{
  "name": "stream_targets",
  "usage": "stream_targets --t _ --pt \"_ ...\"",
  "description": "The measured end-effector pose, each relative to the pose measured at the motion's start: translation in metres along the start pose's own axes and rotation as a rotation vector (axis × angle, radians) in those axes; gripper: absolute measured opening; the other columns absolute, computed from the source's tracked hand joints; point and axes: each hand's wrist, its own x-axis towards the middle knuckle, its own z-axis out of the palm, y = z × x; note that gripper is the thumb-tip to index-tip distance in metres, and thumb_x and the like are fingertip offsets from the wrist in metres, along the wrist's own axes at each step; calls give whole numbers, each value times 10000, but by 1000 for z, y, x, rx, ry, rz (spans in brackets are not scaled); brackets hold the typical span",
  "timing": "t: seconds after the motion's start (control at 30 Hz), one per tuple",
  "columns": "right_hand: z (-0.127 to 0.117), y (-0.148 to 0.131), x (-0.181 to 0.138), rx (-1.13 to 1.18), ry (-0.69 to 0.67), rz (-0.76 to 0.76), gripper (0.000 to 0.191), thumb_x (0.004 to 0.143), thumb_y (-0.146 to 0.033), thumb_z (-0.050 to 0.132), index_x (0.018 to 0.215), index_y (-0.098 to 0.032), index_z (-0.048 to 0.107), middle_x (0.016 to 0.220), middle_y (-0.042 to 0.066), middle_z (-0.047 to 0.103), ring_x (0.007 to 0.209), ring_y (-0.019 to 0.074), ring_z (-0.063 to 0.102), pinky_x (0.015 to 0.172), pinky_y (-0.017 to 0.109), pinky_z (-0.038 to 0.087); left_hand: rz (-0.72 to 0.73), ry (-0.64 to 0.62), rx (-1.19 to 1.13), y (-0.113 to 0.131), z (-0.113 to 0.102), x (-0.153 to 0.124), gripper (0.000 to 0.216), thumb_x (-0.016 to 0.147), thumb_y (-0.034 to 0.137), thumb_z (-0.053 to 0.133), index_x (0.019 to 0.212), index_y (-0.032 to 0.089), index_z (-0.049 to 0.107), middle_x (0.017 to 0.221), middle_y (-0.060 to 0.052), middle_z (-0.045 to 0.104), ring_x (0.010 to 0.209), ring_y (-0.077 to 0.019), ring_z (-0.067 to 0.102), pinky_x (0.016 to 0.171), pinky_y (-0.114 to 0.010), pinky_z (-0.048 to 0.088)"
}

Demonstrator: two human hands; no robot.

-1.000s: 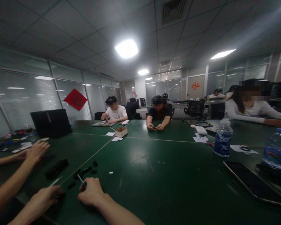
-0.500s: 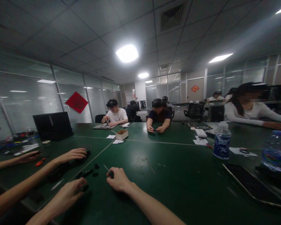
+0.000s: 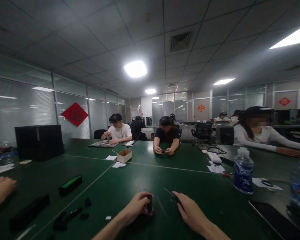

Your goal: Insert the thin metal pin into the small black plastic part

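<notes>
My left hand is closed around a small black part just above the green table. Its exact kind is hard to make out in the dim light. To its right, my right hand grips a screwdriver, whose thin metal shaft points up and left; the fingers mostly cover the handle. The two hands are apart. Left of my left hand lie several loose black pieces, and a small white scrap is nearer to it.
A black case with a green inside and a long black object lie on the left, near a co-worker's hand. A small box stands farther off. Bottles and a phone are on the right.
My left hand has moved right, away from the loose black pieces, carrying the black part. My right hand has shifted right with the screwdriver. The co-worker's hands have drawn back left.
</notes>
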Motion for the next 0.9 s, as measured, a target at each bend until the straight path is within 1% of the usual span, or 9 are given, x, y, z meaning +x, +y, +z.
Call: stream_targets --t 0.1,0.2,0.3,0.47,0.53,0.7,0.9 --pt "0 10 -2 46 46 2 421 913 -272 339 1296 -180 486 1242 104 567 1156 210 524 998 339 407 -19 -34 -150 -5 12 32 329 712 344 631 953 126 580 736 -39 574 678 -175 612 580 -287 482" --pt "4 11 0 44 6 -48 416 917 -299 342 1302 -218 477 1186 98 594 1068 202 576 918 307 459 13 -78 -253 -10 12 45 358 721 361 670 977 127 581 828 -65 598 715 -164 624 576 -252 471" --pt "8 12 2 22 -17 -66 416 920 -309 331 1301 -223 477 1134 104 609 1002 207 600 870 310 478 46 -133 -332 -12 8 46 349 735 336 683 1000 135 578 889 -69 604 746 -152 630 638 -258 477" --pt "5 10 -1 4 -25 -64 405 923 -324 328 1268 -196 500 1064 106 621 926 213 612 826 340 486 41 -233 -405 -13 4 47 348 754 286 683 1044 141 558 952 -92 613 818 -178 629 719 -313 482" --pt "1 7 -2 -3 -37 -67 389 917 -331 351 1233 -189 527 1037 101 627 908 213 611 805 342 486 36 -244 -417 -14 3 50 353 761 264 677 1068 141 552 981 -102 610 849 -192 628 753 -334 480" --pt "-4 5 -3 -9 -57 -84 361 912 -348 384 1204 -219 554 926 65 636 763 182 598 676 304 481 56 -268 -421 -15 1 51 370 745 204 689 1088 141 565 1006 -101 594 894 -190 603 797 -349 472" --pt "-2 7 -4 -8 -69 -93 368 917 -348 390 1225 -223 548 923 61 628 732 164 590 645 282 475 81 -276 -383 -13 2 48 367 726 201 702 1068 133 586 1010 -100 586 907 -184 589 824 -351 457"
